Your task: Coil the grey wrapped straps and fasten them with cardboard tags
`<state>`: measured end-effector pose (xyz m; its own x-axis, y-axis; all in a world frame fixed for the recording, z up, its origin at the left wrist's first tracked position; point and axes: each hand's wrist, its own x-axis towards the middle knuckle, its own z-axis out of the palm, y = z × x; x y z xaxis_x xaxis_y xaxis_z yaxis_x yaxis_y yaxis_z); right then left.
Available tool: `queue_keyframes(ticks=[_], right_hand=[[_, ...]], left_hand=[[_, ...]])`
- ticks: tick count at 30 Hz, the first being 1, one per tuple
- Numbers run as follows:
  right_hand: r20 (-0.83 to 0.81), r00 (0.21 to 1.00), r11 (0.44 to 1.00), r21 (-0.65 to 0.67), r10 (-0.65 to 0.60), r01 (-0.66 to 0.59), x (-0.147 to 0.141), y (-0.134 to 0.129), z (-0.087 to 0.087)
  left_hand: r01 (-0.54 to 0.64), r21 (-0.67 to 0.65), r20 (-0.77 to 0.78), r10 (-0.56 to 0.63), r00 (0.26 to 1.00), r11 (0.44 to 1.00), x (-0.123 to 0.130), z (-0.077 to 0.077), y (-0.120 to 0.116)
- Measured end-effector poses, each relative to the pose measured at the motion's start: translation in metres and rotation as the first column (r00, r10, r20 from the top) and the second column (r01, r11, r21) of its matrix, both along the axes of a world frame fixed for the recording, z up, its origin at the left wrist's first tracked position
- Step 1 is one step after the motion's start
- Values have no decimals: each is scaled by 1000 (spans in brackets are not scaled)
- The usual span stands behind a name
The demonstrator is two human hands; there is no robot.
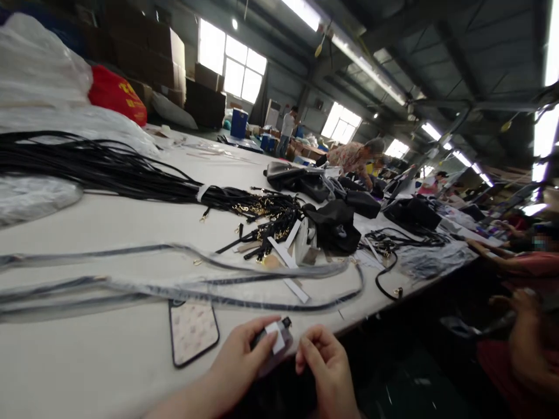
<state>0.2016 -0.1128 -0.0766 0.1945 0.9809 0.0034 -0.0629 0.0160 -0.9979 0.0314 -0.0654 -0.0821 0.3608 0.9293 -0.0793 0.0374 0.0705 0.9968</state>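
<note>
Near the front edge of the white table (pixel 131 224), my left hand (pixel 244 355) grips a small dark item (pixel 286 322) with a white label or paper piece (pixel 276 336) under the thumb. Just to its right is my right hand (pixel 324 362), fingers curled in with thumb and fingertips together; anything between them is too small to see. A phone in a patterned case (pixel 194 331) lies left of my left hand. Beyond both hands, a dark strap in clear plastic (pixel 262 304) stretches across the table.
A long bundle of black straps (pixel 109 174) with gold clasps lies behind. Black bags (pixel 334 226) and white strips sit mid-table. Plastic-wrapped goods (pixel 39 70) and a red bag (pixel 117 96) are at the left. People work along the far side and at the right.
</note>
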Motion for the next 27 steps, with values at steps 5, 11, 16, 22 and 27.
queue_keyframes(ticks=[5,11,16,22,27], right_hand=[[-49,998,992,-115,38,-43,-9,-17,7],[-55,993,968,-222,109,-118,-17,-17,0],[-37,996,961,-263,81,-88,-23,-13,-10],[-123,977,964,-182,173,-194,-21,-14,-8],[-153,978,982,-98,145,-161,-30,-12,-9]], left_hand=[[-12,35,-46,14,999,999,0,8,-6],[-5,73,-49,8,999,997,0,11,-16],[-16,96,-2,17,1000,995,-1,11,-20],[-97,127,-84,108,991,987,-1,8,-24],[-51,451,-73,94,993,891,-2,10,-30]])
